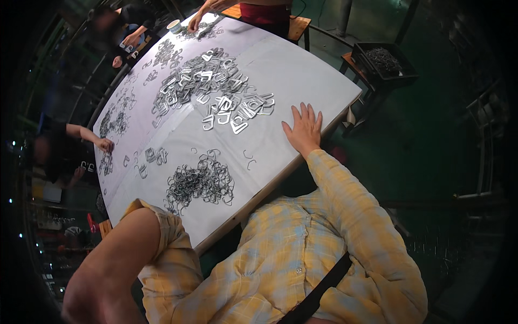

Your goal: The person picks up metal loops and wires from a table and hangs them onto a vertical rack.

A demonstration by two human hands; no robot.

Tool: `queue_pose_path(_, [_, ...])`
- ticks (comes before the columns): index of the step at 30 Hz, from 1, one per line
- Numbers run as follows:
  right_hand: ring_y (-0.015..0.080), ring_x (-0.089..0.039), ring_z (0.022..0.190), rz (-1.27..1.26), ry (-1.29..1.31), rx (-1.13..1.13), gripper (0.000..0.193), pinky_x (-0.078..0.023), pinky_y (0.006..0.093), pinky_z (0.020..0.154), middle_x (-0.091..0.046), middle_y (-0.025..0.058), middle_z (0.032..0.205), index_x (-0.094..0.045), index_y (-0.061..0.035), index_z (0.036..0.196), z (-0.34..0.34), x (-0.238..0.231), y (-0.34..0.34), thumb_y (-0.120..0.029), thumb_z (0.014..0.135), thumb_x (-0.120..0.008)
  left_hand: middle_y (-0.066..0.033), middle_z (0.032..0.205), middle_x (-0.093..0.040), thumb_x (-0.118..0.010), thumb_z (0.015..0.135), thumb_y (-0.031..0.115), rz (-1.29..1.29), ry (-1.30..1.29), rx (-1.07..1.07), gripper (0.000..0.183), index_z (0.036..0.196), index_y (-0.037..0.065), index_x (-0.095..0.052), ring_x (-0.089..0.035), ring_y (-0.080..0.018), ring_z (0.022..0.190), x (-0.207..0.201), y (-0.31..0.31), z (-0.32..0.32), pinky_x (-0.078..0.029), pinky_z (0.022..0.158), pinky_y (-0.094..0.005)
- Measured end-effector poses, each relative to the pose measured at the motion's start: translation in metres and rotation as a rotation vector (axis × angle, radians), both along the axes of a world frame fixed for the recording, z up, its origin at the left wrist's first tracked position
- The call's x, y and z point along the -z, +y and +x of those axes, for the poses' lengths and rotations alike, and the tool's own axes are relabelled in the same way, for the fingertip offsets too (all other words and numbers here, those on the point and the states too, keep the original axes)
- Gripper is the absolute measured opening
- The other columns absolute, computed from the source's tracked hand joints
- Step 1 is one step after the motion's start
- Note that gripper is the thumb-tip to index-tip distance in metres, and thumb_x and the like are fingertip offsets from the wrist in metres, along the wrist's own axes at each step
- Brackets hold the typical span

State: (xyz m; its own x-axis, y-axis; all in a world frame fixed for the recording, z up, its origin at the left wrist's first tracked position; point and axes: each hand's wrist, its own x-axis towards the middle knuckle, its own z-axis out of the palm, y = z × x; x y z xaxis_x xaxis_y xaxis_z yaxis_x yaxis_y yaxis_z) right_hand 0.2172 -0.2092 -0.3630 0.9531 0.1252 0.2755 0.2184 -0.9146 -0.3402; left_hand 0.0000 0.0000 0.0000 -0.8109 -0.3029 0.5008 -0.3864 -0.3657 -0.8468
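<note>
Currently right hand (305,131) flat, fingers (304,113) spread on white surface (318,75); left hand unseen, can't tell. Bent silver metal loops (224,103): probably light, stiff, slick, best pinched by one side.

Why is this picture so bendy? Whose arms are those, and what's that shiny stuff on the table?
No robot here: it's a person in a plaid shirt. The camera sits on their head, looking down through a wide lens that bends straight edges. Their right hand rests open on the white table, holding nothing. Only the left arm shows; its hand is out of view. On the table are piles of silvery metal pieces and thinner wire pieces. Other people's hands are there too.
</note>
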Motion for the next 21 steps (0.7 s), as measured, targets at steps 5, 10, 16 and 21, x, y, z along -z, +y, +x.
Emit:
queue_pose_path(5, [0.0316,-0.024,0.133,-0.062,0.035,0.006,0.057,-0.011,0.0553,0.107,-0.035,0.0148,0.14,-0.044,-0.0086,0.13,0.002,0.003,-0.003,-0.043,0.085,-0.053,-0.006,0.068,-0.052,-0.042,0.095,0.023,-0.504,0.847,-0.468,0.03,0.072,0.005,-0.052,-0.054,-0.0226,0.065,0.106,0.018,0.07,-0.045,0.078,-0.0475])
queue_pose_path(10, [0.0323,-0.026,0.133,-0.081,0.016,-0.016,0.058,-0.012,0.0555,0.107,-0.037,0.0157,0.139,-0.044,-0.0086,0.131,0.003,-0.001,-0.003,-0.043,0.085,-0.052,-0.0101,0.082,-0.063,-0.063,0.08,0.007,-0.452,1.862,-1.039,0.006,0.084,0.003,-0.065,-0.061,-0.0281,0.075,0.217,0.064,0.109,-0.047,0.068,-0.0325])
queue_pose_path(16, [0.0326,-0.025,0.133,-0.092,0.025,-0.005,0.058,-0.012,0.0559,0.107,-0.036,0.016,0.14,-0.043,-0.0085,0.131,0.004,-0.003,-0.001,-0.043,0.085,-0.051,-0.0112,0.083,-0.064,-0.063,0.077,0.01,-0.344,2.061,-1.199,0.011,0.085,0.004,-0.069,-0.061,-0.0303,0.08,0.296,0.086,0.113,-0.048,0.073,-0.0376])
queue_pose_path(21, [0.0328,-0.025,0.133,-0.096,0.006,-0.005,0.058,-0.012,0.0559,0.107,-0.036,0.0158,0.14,-0.043,-0.0082,0.131,0.004,0.001,-0.002,-0.043,0.085,-0.051,-0.0109,0.083,-0.064,-0.058,0.078,0.009,-0.205,1.99,-1.229,0.012,0.081,0.005,-0.069,-0.06,-0.0285,0.083,0.323,0.078,0.127,-0.049,0.073,-0.0375])
